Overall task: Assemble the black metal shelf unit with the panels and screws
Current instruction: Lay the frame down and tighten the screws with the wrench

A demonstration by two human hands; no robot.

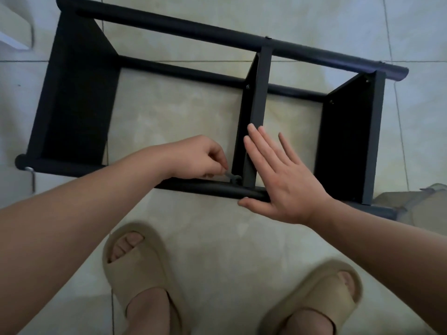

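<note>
Tool (230, 176) pinched by left hand (200, 157); right hand (280, 180) flat against middle panel (260, 93).

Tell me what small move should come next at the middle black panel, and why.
Probably turn the small grey metal wrench a little: the left hand pinches it at the joint where the middle black metal panel meets the near black round tube, while the flat right hand rests against that panel.

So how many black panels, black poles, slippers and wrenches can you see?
black panels: 3
black poles: 3
beige slippers: 2
small wrench: 1
Total: 9
</note>
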